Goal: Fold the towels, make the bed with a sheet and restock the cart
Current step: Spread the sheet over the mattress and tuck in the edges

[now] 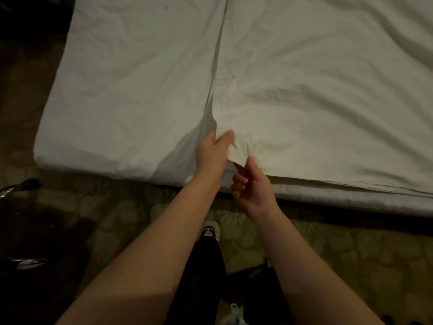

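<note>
A white sheet lies folded and wrinkled over the right part of the bed, its left edge running down the middle. The mattress under it is covered in white on the left. At the bed's near edge my left hand grips the sheet's near left corner, fingers curled into the cloth. My right hand sits just below and right of it, pinching the same corner's lower edge between thumb and curled fingers.
Patterned carpet covers the floor in front of the bed. A dark object with metal parts stands at the left edge. My legs and a shoe are below the hands.
</note>
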{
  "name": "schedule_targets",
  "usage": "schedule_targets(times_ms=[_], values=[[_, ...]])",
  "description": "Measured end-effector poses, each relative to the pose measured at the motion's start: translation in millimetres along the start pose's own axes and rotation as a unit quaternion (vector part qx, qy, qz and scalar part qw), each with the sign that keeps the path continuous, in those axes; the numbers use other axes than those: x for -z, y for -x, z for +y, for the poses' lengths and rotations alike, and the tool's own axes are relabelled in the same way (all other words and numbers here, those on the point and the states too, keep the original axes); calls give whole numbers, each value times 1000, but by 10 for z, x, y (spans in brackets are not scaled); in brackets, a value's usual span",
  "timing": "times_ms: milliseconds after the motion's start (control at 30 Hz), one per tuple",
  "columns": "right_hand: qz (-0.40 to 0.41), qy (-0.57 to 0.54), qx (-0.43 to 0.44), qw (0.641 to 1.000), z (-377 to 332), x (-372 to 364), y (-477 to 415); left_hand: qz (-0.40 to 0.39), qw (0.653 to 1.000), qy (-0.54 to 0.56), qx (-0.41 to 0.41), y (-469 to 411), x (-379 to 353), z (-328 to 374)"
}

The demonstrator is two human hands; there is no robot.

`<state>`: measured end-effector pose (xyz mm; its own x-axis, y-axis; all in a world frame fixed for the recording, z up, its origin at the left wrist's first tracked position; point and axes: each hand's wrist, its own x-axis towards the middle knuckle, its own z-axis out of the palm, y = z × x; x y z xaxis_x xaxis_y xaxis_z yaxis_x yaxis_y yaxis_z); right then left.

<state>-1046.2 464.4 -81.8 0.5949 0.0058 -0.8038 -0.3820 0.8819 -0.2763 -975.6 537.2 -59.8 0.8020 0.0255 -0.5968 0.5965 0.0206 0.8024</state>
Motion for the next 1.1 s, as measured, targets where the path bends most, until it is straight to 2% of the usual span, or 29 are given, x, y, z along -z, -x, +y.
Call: schedule_targets(times_ms=[67, 100, 167, 233, 300, 400, 500, 567, 633, 700, 767, 833, 933, 1000, 1100], values=[[32, 42, 7, 999, 30, -41, -34, 39, 983, -168, -62, -152, 91, -2], [60, 49, 5, 997, 64, -39, -62, 49, 963, -260, -46, -239, 162, -72], [130, 61, -5, 990, 140, 31, -125, 29, 920, -388, 37, -326, 321, -280], [182, 95, 8, 979, 182, 146, -157, 21, 902, -426, 67, -307, 381, -486], [214, 109, 56, 969, 162, 250, -155, 57, 905, -417, 55, -288, 340, -564], [273, 96, 128, 949, 15, 316, -104, 125, 918, -376, 9, -256, 301, -560], [335, 67, 182, 922, -211, 379, -112, 104, 946, -307, -2, -242, 319, -550], [371, 52, 197, 906, -360, 440, -131, 62, 969, -237, 18, -224, 310, -525], [383, 40, 199, 901, -467, 495, -154, 58, 983, -166, 45, -214, 273, -522], [400, 52, 204, 892, -533, 556, -182, 80, 991, -8, 104, -191, 241, -576], [414, 59, 211, 884, -585, 617, -182, 76, 962, 213, 156, -141, 186, -668], [412, 33, 191, 890, -661, 688, -152, 57, 927, 328, 174, -89, 110, -737], [352, -35, 159, 922, -803, 817, -47, 44, 921, 348, 171, -53, -17, -745], [326, -15, 147, 934, -863, 921, 2, 56, 932, 320, 159, -70, -43, -712], [299, 21, 139, 944, -914, 934, 32, 138, 948, 246, 148, -157, 2, -672]])
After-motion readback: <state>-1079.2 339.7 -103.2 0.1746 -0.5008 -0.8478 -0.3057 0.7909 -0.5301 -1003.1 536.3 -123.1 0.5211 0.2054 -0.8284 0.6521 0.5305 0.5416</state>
